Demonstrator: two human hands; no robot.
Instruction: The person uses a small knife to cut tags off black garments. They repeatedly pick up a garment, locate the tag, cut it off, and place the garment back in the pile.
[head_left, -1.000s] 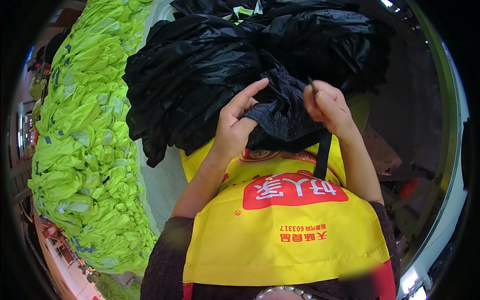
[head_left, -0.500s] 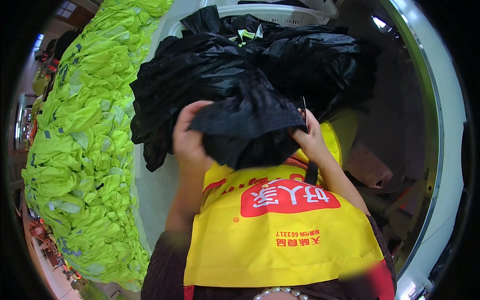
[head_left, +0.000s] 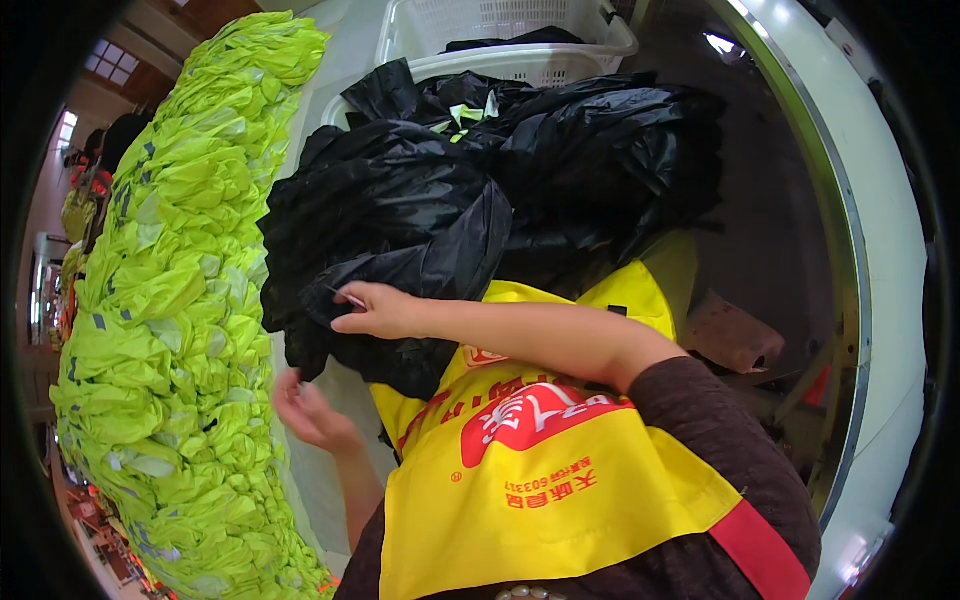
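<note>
We see the right hand (head_left: 378,310) pinching a slim tool (head_left: 350,298) over black cloth (head_left: 440,200), heaped by a white basket (head_left: 560,70) presumably for easy reach, while the left hand (head_left: 312,412) stands apart, too blurred to tell its grip.

White perforated basket (head_left: 480,18) behind, paned window (head_left: 110,62) upper left, pinkish box (head_left: 737,332) at right

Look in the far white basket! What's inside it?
Black cloth lies in the far basket. The cloth and the basket's near side cover the bottom, so anything lower can't be seen.
</note>
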